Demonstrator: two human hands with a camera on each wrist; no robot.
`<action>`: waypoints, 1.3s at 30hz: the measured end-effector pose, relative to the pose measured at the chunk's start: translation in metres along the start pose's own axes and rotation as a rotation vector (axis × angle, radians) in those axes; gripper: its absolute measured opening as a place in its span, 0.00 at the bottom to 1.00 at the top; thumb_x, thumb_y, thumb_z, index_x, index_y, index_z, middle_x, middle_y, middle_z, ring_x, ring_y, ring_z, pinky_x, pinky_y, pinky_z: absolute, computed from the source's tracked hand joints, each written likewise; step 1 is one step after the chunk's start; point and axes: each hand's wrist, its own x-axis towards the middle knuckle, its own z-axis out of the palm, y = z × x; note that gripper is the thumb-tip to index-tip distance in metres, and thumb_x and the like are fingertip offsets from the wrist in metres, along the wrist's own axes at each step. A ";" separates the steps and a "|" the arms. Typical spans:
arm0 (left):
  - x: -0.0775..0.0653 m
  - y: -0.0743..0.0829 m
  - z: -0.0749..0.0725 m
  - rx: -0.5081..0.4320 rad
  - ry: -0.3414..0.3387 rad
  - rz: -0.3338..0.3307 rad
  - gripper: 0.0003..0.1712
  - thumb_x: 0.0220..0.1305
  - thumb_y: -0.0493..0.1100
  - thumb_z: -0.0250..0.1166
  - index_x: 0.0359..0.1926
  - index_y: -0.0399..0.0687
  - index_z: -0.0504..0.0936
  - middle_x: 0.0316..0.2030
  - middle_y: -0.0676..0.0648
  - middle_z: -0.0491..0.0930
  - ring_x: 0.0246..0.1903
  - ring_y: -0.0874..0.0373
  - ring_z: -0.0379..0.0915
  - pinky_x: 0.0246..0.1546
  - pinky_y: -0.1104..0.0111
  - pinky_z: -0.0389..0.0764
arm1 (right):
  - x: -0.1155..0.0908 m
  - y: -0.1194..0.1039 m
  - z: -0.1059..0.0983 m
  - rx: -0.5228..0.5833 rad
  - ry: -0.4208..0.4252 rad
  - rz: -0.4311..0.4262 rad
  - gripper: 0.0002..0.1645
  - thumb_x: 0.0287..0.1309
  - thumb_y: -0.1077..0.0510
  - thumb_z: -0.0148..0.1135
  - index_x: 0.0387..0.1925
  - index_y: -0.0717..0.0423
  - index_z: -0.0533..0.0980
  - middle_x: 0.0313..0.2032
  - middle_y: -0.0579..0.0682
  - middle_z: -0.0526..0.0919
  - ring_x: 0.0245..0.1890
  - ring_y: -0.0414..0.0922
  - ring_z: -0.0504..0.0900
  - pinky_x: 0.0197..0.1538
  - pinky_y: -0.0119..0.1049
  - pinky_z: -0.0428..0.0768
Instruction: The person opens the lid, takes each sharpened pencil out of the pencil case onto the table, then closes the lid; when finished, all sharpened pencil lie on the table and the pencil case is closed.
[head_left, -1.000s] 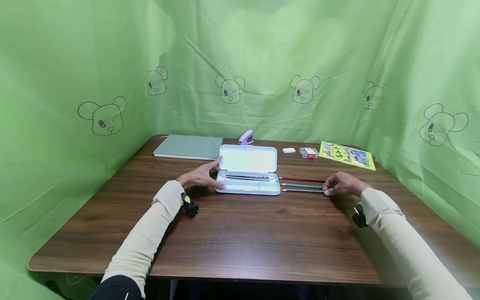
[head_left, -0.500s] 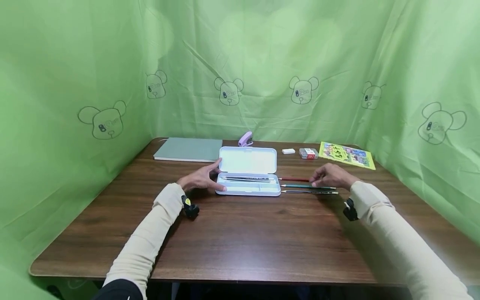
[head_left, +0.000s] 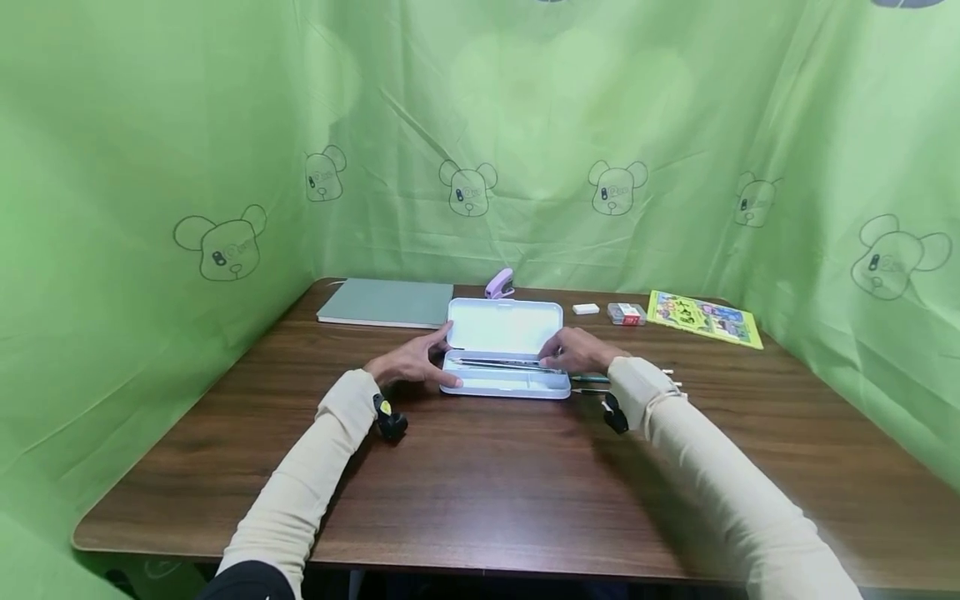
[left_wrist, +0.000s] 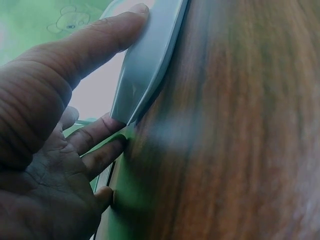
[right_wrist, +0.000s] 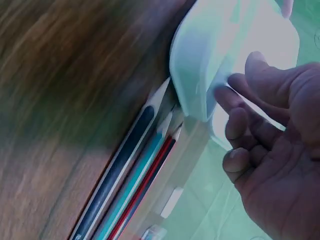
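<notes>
A pale, open pencil case (head_left: 505,387) lies mid-table, with several thin pencils (head_left: 495,363) in its back compartment. My left hand (head_left: 408,360) holds the case at its left end, thumb over the front rim and fingers at the back corner. My right hand (head_left: 581,350) reaches over the case's right end, its fingertips at the ends of the pencils inside. In the right wrist view its fingers are loosely curled, with a gap to the thumb. Beside the case lie a black pencil (right_wrist: 125,157), a teal pencil (right_wrist: 137,177) and a red pencil (right_wrist: 155,172), tips toward the case.
Behind the case stands a purple stapler (head_left: 499,283), with a grey-green notebook (head_left: 390,302) to its left. A white eraser (head_left: 586,309), a small clear box (head_left: 626,314) and a yellow picture booklet (head_left: 705,318) lie at the back right. Green cloth (head_left: 540,125) surrounds the table.
My right hand has left the black pencil's end, passed over the teal and red pencils, and moved left to the case. My left hand stays on the case.
</notes>
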 end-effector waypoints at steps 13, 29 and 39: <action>0.002 -0.001 0.001 -0.013 -0.001 0.003 0.69 0.37 0.56 0.76 0.71 0.52 0.38 0.56 0.44 0.68 0.62 0.54 0.51 0.63 0.59 0.47 | 0.004 -0.001 0.008 0.008 -0.041 -0.016 0.11 0.52 0.59 0.64 0.38 0.60 0.81 0.28 0.47 0.79 0.31 0.42 0.73 0.37 0.37 0.72; 0.001 -0.003 0.000 -0.012 0.007 0.041 0.68 0.38 0.55 0.76 0.71 0.50 0.38 0.55 0.43 0.69 0.62 0.53 0.52 0.63 0.59 0.48 | -0.033 0.025 -0.022 0.160 0.116 0.050 0.08 0.52 0.59 0.64 0.34 0.59 0.81 0.31 0.48 0.82 0.33 0.44 0.76 0.40 0.39 0.72; 0.002 -0.005 0.000 -0.040 0.001 0.056 0.68 0.39 0.54 0.75 0.71 0.51 0.37 0.56 0.41 0.68 0.62 0.51 0.50 0.63 0.57 0.47 | -0.104 0.082 -0.041 0.202 0.102 0.164 0.09 0.52 0.59 0.64 0.33 0.61 0.80 0.31 0.54 0.82 0.31 0.44 0.76 0.37 0.38 0.73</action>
